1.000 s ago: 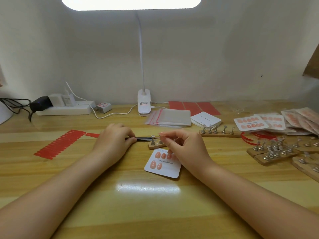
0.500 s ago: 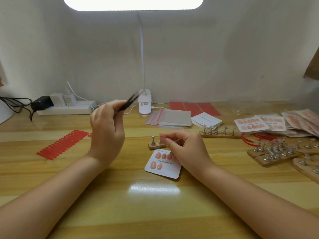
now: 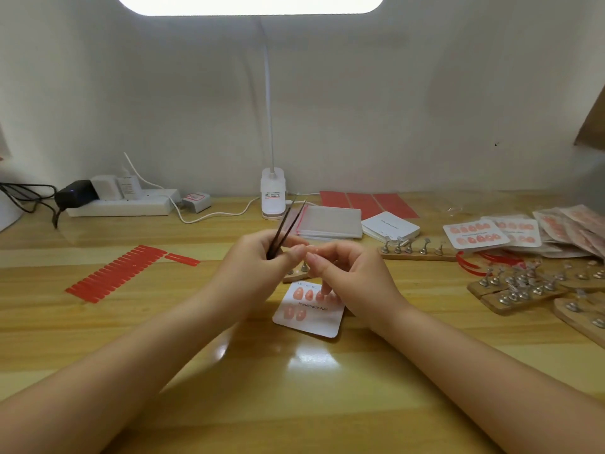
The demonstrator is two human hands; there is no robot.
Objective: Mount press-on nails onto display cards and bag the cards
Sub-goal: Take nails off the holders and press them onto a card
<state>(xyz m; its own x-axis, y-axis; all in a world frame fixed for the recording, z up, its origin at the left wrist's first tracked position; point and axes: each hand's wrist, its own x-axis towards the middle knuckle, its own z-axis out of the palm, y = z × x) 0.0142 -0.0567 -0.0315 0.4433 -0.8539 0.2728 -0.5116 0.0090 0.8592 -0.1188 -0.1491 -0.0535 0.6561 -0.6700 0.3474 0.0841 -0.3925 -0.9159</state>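
Your left hand (image 3: pixel 258 263) grips the tweezers (image 3: pixel 284 229), points up; your right hand (image 3: pixel 347 273) has thumb and forefinger pinched together, apparently on a nail too small to make out. Just below them lies the display card (image 3: pixel 309 317), with about six nails mounted and several spots left. To the right, finished cards (image 3: pixel 474 233) and bagged ones (image 3: pixel 569 229) lie stacked; empty bags (image 3: pixel 330 221) wait behind.

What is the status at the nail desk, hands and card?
Left hand grips tweezers, tips up. Right hand pinches something small, unclear. Display card flat on table, part-filled. Nothing in the way.
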